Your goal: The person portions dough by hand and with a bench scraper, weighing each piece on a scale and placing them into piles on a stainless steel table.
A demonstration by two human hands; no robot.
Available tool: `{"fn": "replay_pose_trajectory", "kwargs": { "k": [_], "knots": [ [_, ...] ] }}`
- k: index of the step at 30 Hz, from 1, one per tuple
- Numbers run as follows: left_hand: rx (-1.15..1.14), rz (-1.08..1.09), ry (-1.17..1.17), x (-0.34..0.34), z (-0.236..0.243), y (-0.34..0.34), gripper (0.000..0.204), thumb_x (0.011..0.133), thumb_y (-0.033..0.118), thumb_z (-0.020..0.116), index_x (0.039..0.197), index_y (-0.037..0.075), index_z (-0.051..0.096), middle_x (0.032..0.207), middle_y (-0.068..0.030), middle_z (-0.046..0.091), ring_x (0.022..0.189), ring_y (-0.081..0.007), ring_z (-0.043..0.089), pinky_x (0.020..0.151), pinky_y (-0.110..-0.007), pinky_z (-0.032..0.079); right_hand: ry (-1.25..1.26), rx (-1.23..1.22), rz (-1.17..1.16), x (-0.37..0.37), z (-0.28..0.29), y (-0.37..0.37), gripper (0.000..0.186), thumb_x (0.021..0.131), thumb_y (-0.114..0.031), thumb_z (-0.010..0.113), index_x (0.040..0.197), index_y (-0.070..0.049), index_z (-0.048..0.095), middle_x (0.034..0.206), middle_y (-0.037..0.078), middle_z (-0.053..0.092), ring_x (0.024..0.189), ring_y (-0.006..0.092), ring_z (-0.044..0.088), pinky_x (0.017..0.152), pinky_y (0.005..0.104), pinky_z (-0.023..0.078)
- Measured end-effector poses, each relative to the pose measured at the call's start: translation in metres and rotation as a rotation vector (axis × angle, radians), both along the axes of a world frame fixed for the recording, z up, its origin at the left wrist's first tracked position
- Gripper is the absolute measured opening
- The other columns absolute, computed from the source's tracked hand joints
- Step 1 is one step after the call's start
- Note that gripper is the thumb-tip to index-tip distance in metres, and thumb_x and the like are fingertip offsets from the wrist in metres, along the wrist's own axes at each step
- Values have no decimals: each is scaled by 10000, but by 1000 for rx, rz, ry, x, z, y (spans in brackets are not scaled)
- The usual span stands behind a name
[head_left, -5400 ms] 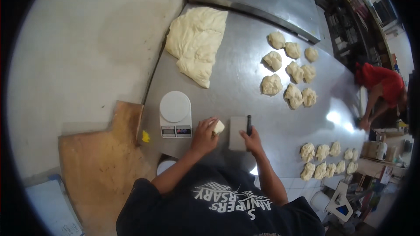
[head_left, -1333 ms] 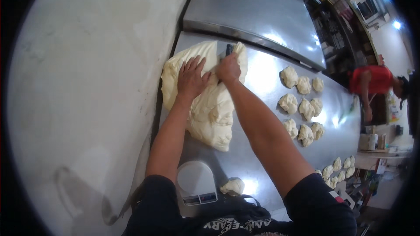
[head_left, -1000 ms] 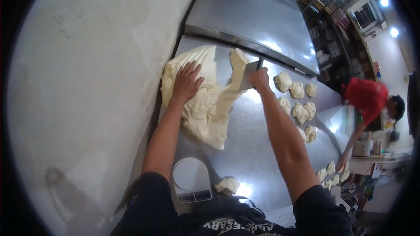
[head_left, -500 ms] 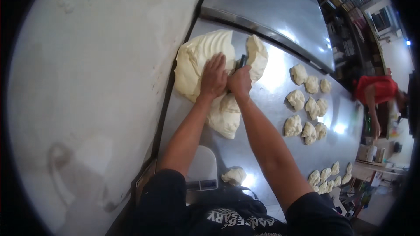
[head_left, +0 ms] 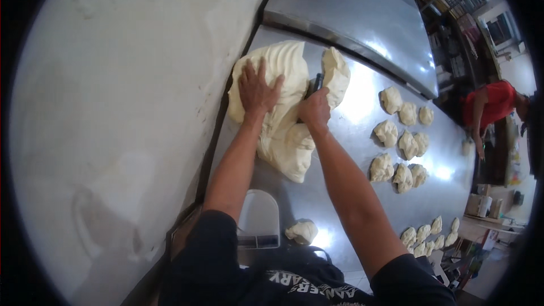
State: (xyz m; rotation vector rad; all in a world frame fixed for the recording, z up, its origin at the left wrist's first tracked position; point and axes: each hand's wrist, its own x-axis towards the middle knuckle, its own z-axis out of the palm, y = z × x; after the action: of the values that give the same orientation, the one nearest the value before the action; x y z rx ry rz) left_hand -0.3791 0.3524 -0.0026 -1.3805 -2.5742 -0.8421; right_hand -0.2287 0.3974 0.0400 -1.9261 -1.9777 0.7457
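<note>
Pressing on the big dough (head_left: pixel 286 71), the left hand (head_left: pixel 259 92) lies palm down with its fingers spread wide and nothing gripped between them. The right hand (head_left: pixel 315 109) is at the right edge of the big dough, its fingers curled closed around the black handle of a scraper (head_left: pixel 318 81); the blade is mostly hidden, so how deep it sits cannot be told. The big dough rests on a metal desk (head_left: pixel 340 153), with ridges across its far part and a lobe reaching toward the person. Just right of the big dough is a dough strip (head_left: pixel 337 76); a gap shows between them at the far end, but the right hand hides whether they join lower down. On the near side of the big dough are a white scale (head_left: pixel 262 214), partly covered by the left arm (head_left: pixel 231 178), and a small dough piece (head_left: pixel 302 231). To the right of the big dough sit nine dough lumps (head_left: pixel 386 134), and farther right and nearer the person, a second cluster of lumps (head_left: pixel 424 232). Left of the big dough is a pale wall (head_left: pixel 124 79). Well apart from the big dough, at the far right, is another person (head_left: pixel 498 102) in a red top
</note>
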Motion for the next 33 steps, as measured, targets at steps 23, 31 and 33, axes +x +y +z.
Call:
{"fn": "replay_pose_trajectory", "kwargs": {
  "k": [23,31,33],
  "knots": [
    [-39,-176,-102,57,7,-57,897,938,703,557,1626,167,349,1470,-307,503,1361,-421,491,1149,-516,345,125,87,-187,101,47,-52,456,892,-139,651,1162,100,372,1030,401,660,952,561,674,889,571,529],
    [43,-176,-35,62,-5,-58,758,972,513,623,1602,160,391,1395,-298,568,1306,-432,541,1114,-513,396,108,-115,-193,35,-5,-88,525,863,-129,689,1199,99,357,1138,368,631,1046,545,655,906,568,539],
    [61,-190,-32,60,-5,-61,729,979,483,627,1594,160,405,1377,-289,584,1289,-435,554,1106,-511,407,50,-57,-182,23,-8,-87,545,857,-147,718,1205,82,366,1173,345,612,1057,524,661,908,556,551]
  ]
}}
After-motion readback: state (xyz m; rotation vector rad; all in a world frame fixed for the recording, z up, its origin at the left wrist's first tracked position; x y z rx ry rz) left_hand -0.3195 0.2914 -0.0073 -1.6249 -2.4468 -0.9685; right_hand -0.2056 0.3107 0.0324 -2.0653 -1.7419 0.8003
